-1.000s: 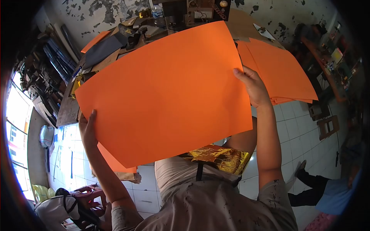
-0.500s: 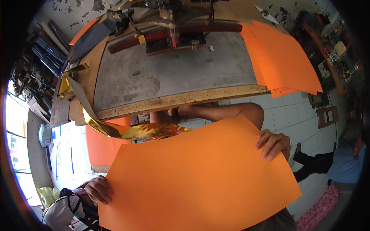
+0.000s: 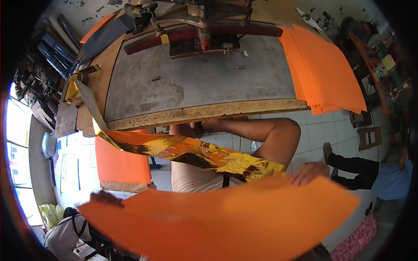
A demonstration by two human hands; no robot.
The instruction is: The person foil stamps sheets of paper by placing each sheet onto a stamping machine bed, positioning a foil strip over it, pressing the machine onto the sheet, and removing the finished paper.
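A large orange sheet of paper (image 3: 217, 217) is held low in front of me, bowed and blurred by motion. At its upper left edge my left hand (image 3: 106, 199) is closed on the paper. My right hand (image 3: 308, 172) pinches the upper right edge. Just beyond the sheet, a used strip of gold foil (image 3: 191, 152) with orange and dark patches hangs across my lap. Its left end runs up to the table corner. The far side of the strip borders my bare leg (image 3: 278, 135).
A grey metal press bed (image 3: 200, 82) lies under a press head (image 3: 202, 30). Orange sheets (image 3: 326, 69) overhang the table's right side. Another orange stack (image 3: 124, 163) sits low on the left. A person in dark trousers (image 3: 355, 172) is at right, near a pink bundle (image 3: 357, 239).
Both hands have lowered the orange sheet towards me, and it now bends and tilts flatter. More of the foil strip and my lap shows behind it.
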